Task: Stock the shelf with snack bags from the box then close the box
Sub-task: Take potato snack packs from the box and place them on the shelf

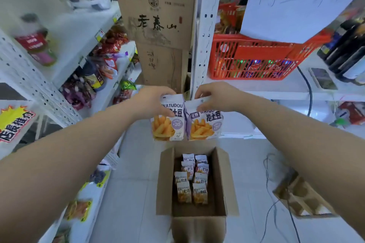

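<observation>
Two white-and-purple snack bags with a picture of fries hang side by side above the box. My left hand [156,100] grips the top of the left snack bag [167,124], and my right hand [215,97] grips the top of the right snack bag [204,126]. Below them an open cardboard box [165,181] stands on the tiled floor, flaps up, with several more of the same bags in two rows inside [192,178]. A white shelf unit [94,96] with mixed snack packs runs along the left.
Stacked brown cartons [158,21] stand straight ahead beside a white shelf post [203,31]. A red basket [256,59] sits on the right shelf, dark bottles [343,49] and a phone beside it. A second small carton [304,197] and loose cables lie on the floor right.
</observation>
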